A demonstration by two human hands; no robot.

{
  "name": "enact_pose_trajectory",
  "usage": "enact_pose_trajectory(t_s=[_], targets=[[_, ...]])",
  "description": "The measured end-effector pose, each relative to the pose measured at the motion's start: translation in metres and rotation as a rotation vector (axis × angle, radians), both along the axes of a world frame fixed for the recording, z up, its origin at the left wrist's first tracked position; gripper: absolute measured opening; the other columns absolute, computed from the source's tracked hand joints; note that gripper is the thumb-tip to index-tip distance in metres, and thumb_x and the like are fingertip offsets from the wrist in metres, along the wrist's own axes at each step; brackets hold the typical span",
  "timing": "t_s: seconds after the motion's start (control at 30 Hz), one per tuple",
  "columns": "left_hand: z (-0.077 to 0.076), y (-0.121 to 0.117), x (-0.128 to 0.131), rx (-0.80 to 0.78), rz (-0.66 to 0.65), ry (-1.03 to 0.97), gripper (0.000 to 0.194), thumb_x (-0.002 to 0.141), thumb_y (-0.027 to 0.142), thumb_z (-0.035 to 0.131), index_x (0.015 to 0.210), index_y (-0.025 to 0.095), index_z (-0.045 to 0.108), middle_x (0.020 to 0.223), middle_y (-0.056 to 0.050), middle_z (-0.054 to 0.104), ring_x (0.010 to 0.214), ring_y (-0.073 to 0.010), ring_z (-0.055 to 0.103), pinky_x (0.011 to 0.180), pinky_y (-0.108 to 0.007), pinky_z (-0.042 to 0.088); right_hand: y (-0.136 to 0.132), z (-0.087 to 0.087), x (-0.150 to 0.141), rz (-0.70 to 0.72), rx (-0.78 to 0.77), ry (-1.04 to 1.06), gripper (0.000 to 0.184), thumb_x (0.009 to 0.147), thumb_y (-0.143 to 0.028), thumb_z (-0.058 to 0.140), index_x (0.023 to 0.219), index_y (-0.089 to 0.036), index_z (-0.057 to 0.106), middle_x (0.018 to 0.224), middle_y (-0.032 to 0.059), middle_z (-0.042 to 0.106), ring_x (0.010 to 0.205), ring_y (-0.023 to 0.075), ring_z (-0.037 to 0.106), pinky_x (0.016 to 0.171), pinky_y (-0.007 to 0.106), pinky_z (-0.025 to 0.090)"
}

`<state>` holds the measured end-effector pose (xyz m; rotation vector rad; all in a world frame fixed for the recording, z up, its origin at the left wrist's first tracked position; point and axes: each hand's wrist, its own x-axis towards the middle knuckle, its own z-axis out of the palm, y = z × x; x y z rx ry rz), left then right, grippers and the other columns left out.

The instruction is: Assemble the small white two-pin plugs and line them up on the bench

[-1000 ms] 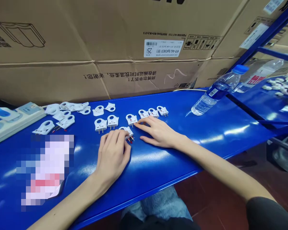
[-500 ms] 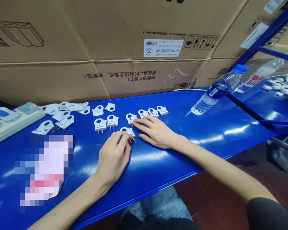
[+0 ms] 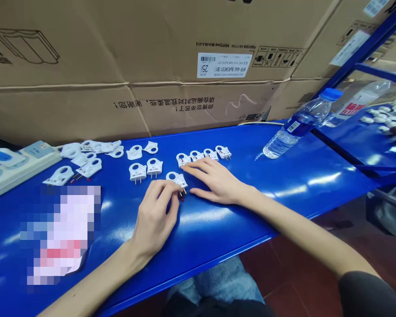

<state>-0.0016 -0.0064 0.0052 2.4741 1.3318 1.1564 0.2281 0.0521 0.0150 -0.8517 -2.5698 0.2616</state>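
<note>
- The left hand (image 3: 156,211) bends its fingertips down at the prong end of a loose plug (image 3: 176,178); the fingers hide the contact, so I cannot tell whether they pinch it or only rest there.
- The right hand (image 3: 218,181) lies spread, thumb apart from fingers, clamped on nothing; its fingertips are at the lower edge of the nearest plug in a row (image 3: 183,159).
- The hands are apart from each other; the loose plug lies on the blue table (image 3: 218,237) between them, just in front of the left fingertips.
- A nudge forward from the left fingers could knock the row crooked, since the loose plug sits close below its end.
- The small red bit (image 3: 182,200) beside the left fingertips could catch or bend if those fingers drag across it.
- A wide swing of the right arm could tip the nearer bottle (image 3: 288,132).
- Counts: 4 plugs in the row beyond the right fingertips, 1 loose plug, 2 pronged plugs (image 3: 145,169) ahead of the left hand, 2 white pieces (image 3: 134,152) behind those.
- Farther left of the left hand, a heap (image 3: 86,158) overlaps: at least 6 pieces, exact number unclear.
- Also 2 bottles right of the right hand, and 1 power strip (image 3: 36,160) far left.
</note>
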Motion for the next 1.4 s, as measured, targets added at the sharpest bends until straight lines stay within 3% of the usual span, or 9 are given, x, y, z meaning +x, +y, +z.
enact_pose_trajectory(t_s=[0.17,0.43,0.67,0.83,1.0,1.2,1.4], targets=[[0.003,-0.002,0.001,-0.037,-0.080,0.005,0.021,0.100,0.006,0.049,0.109,0.022,0.059,0.107,-0.006,0.064,0.103,-0.0188,0.064,0.091,-0.034,0.055,-0.003,0.000,-0.001,0.055,-0.027,0.046,0.069,0.100,-0.046,0.063,0.158,-0.018,0.039,0.146,0.0153,0.059,0.128,0.0312,0.053,0.108,0.050,0.048],[-0.002,-0.001,0.002,-0.085,-0.145,0.020,0.026,0.100,0.008,0.048,0.117,0.023,0.059,0.111,-0.007,0.063,0.105,-0.0191,0.065,0.093,-0.035,0.056,-0.001,0.001,0.002,0.051,-0.041,0.023,0.057,0.098,-0.033,0.063,0.151,-0.018,0.049,0.133,0.0139,0.066,0.119,0.0296,0.056,0.103,0.050,0.050],[0.003,-0.002,0.004,-0.039,-0.023,0.091,0.022,0.094,0.006,0.052,0.109,0.022,0.057,0.111,-0.008,0.062,0.109,-0.0244,0.059,0.095,-0.042,0.053,0.001,0.007,0.005,0.039,-0.066,-0.017,0.053,0.091,-0.033,0.069,0.140,-0.014,0.058,0.123,0.0146,0.069,0.112,0.0304,0.059,0.097,0.048,0.051],[0.003,-0.002,0.003,-0.081,0.098,0.199,0.015,0.092,0.017,0.056,0.107,0.023,0.057,0.107,-0.008,0.065,0.105,-0.0295,0.059,0.087,-0.046,0.050,0.002,0.012,0.010,0.037,-0.077,-0.027,0.051,0.089,-0.033,0.070,0.136,-0.016,0.061,0.120,0.0122,0.070,0.110,0.0288,0.060,0.098,0.046,0.051],[0.000,-0.002,0.004,-0.147,0.092,0.291,0.012,0.096,0.024,0.055,0.106,0.022,0.061,0.105,-0.008,0.066,0.102,-0.0292,0.059,0.087,-0.046,0.047,0.001,0.015,0.011,0.050,-0.126,-0.032,0.051,0.085,-0.031,0.072,0.133,-0.016,0.063,0.116,0.0114,0.069,0.109,0.0283,0.062,0.099,0.045,0.051],[0.002,-0.002,0.003,-0.172,0.059,0.285,0.018,0.099,0.024,0.051,0.112,0.021,0.063,0.109,-0.009,0.066,0.103,-0.0283,0.058,0.084,-0.044,0.047,0.000,0.012,0.010,0.047,-0.157,-0.055,0.048,0.085,-0.030,0.071,0.131,-0.017,0.064,0.118,0.0110,0.068,0.110,0.0278,0.063,0.098,0.044,0.053],[0.003,-0.002,0.004,-0.198,0.039,0.260,0.015,0.099,0.023,0.049,0.106,0.020,0.062,0.110,-0.008,0.067,0.105,-0.0273,0.058,0.086,-0.043,0.046,0.000,0.011,0.010,0.050,-0.157,-0.056,0.049,0.087,-0.030,0.070,0.134,-0.018,0.063,0.117,0.0110,0.068,0.108,0.0278,0.063,0.094,0.043,0.053]])
